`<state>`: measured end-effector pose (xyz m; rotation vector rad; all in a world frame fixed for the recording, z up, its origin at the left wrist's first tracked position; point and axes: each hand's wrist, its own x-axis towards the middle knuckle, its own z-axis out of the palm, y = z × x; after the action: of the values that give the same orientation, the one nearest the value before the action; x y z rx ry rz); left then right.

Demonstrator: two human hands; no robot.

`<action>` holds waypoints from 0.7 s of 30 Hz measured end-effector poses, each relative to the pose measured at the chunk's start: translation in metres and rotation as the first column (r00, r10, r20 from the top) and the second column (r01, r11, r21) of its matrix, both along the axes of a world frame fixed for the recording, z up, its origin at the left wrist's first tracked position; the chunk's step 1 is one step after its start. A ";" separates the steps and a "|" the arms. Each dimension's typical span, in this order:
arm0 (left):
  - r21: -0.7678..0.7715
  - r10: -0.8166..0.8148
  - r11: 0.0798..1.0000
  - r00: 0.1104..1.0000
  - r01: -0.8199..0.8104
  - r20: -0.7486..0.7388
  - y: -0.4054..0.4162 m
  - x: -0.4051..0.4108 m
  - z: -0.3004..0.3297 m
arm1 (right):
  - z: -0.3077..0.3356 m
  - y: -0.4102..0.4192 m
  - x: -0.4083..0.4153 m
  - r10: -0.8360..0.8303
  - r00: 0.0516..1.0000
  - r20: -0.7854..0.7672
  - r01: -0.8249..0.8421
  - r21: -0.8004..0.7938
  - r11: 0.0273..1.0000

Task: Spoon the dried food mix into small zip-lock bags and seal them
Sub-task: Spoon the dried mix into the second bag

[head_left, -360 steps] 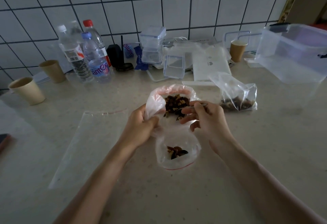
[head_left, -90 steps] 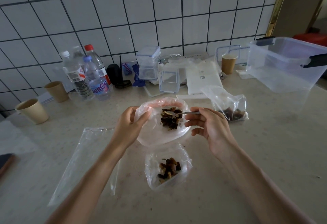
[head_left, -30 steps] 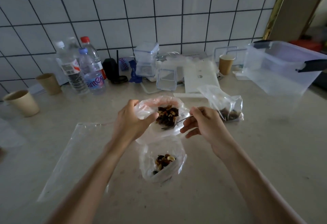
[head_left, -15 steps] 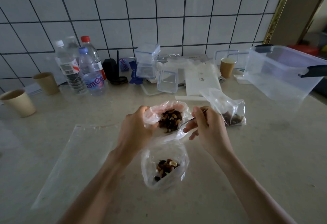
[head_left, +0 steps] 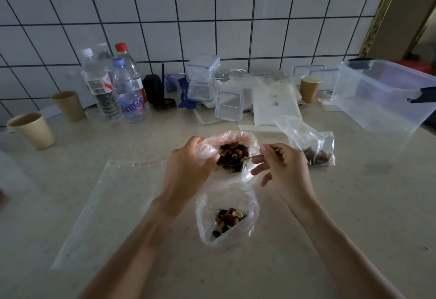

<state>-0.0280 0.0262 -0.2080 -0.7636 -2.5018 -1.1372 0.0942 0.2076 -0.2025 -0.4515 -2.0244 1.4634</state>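
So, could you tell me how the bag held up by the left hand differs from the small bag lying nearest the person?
The held bag is gripped at its rim by the left hand, while the small bag lies free on the counter. The held bag has the spoon dipped in; the small bag has none. The held bag's mix fills its opening; the small bag holds a modest pile. Both are clear, open and contain dried mix.
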 end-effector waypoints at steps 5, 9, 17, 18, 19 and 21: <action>0.029 -0.039 0.999 0.999 0.039 0.008 0.000 0.002 0.001 | -0.008 -0.008 -0.005 0.058 0.998 0.026 -0.059 0.020 0.998; 0.057 -0.049 0.997 0.998 0.047 0.027 -0.001 0.000 0.000 | -0.008 -0.008 -0.006 0.045 0.999 0.028 -0.044 -0.022 0.999; 0.103 -0.057 0.993 0.996 0.050 0.066 -0.001 -0.004 -0.006 | 0.004 -0.013 -0.003 0.091 0.996 -0.009 -0.086 -0.417 0.905; 0.114 -0.057 0.992 0.996 0.048 0.075 -0.001 -0.004 -0.006 | 0.006 -0.013 -0.002 0.092 0.996 -0.015 -0.089 -0.438 0.894; 0.125 -0.057 0.991 0.995 0.046 0.083 -0.001 -0.003 -0.005 | 0.006 -0.012 -0.001 0.093 0.995 -0.022 -0.092 -0.463 0.882; 0.142 -0.054 0.989 0.994 0.041 0.092 -0.001 -0.003 -0.004 | 0.007 -0.011 0.000 0.092 0.995 -0.042 -0.100 -0.504 0.858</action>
<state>-0.0307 0.0256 -0.2118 -0.7510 -2.4598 -1.3799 0.0945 0.1965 -0.1953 -0.5503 -1.6471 2.0628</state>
